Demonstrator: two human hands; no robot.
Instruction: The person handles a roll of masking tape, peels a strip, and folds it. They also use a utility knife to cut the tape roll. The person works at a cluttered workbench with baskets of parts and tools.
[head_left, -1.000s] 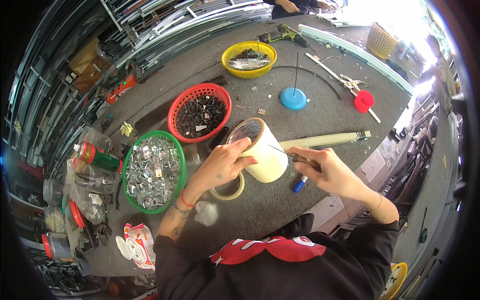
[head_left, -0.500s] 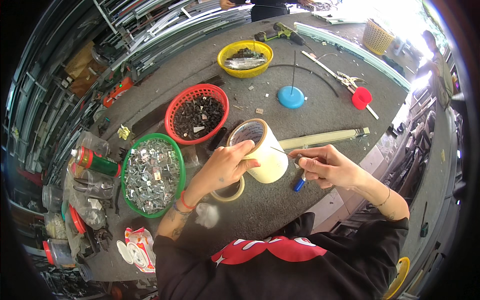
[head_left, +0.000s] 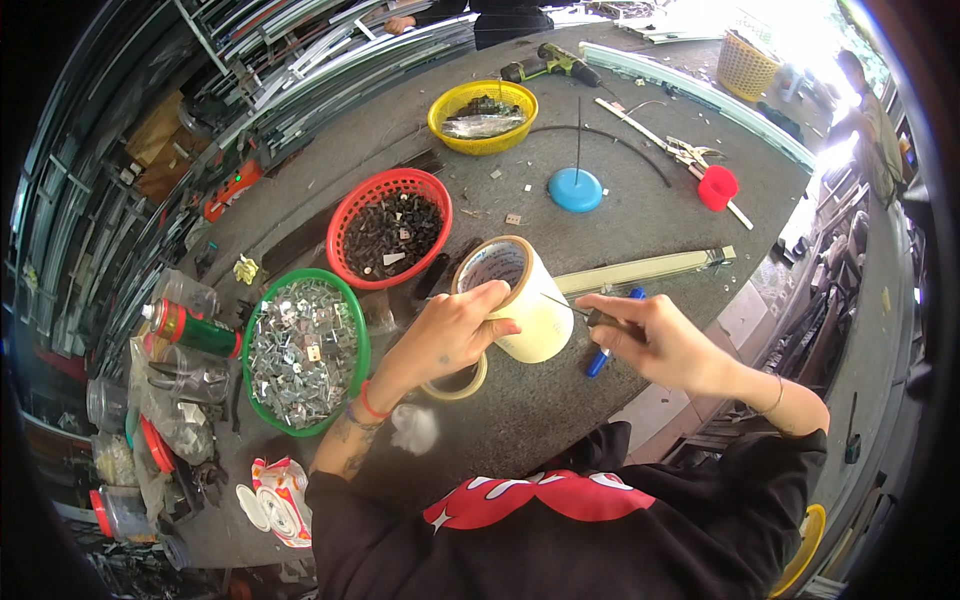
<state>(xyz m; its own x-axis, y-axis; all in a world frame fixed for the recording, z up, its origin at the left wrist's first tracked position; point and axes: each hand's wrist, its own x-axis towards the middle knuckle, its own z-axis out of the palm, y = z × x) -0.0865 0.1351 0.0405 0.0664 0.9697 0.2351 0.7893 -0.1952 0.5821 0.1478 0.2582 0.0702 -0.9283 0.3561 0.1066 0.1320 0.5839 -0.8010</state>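
A wide roll of pale yellow tape point(head_left: 540, 322) is tilted above the table, its open core facing up and left. My left hand point(head_left: 452, 338) grips it at the rim, thumb on the outside and fingers toward the core. My right hand point(head_left: 668, 342) is closed, index finger extended, on a thin pointed tool point(head_left: 556, 299) whose dark handle is partly hidden by the fingers. The tool's thin tip lies at the roll's side. Below that hand a blue marker point(head_left: 597, 363) lies on the table. A smaller tape roll point(head_left: 478, 383) lies flat beneath my left wrist.
Left of my arm are a green basket point(head_left: 365, 345) of metal pieces and a red basket point(head_left: 334, 240) of dark pieces. Farther off stand a yellow basket point(head_left: 482, 146), a drill point(head_left: 550, 65) and a blue disc with an upright rod point(head_left: 575, 192). A pale strip point(head_left: 650, 270) lies behind my right hand.
My right hand has shifted slightly right and its index finger has straightened along the tool. My left hand keeps its grip on the tape roll. The view has shifted a little.
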